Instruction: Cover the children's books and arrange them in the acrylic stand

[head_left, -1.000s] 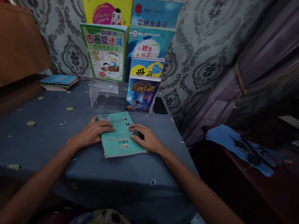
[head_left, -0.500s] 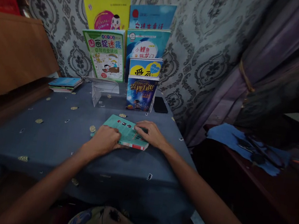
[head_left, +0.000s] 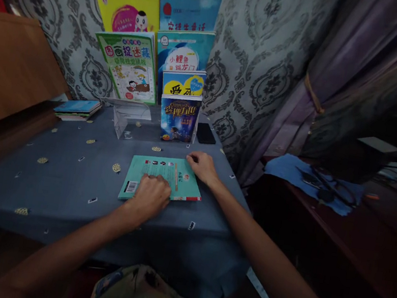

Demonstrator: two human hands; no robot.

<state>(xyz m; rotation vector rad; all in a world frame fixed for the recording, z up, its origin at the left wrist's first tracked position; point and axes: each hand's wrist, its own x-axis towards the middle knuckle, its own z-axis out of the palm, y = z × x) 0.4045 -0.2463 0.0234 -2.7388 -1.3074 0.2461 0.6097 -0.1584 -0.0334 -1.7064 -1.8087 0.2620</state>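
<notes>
A teal paperback book [head_left: 156, 167] lies flat on the cloth-covered table, with a barcode at its left and its red-and-white spine towards me. My left hand [head_left: 152, 193] is closed over the near middle of the book, knuckles up, hiding part of the cover; its thumb is out of sight. At the book's far right corner, my right hand [head_left: 201, 166] has its fingers bent together against the edge. Behind the book, a clear acrylic stand [head_left: 122, 125] bears several upright books, the front one a dark blue book [head_left: 179, 120].
A small stack of books [head_left: 77, 108] lies at the table's back left. Beside the stand is a black phone [head_left: 206, 134]. A patterned wall rises behind, and a purple curtain [head_left: 284, 97] hangs at the right. A blue cloth [head_left: 292, 170] lies on a side surface.
The book has gone from slightly raised and tilted to flat on the table. My left hand has moved right over its cover, and my right hand has drawn back to its far right corner.
</notes>
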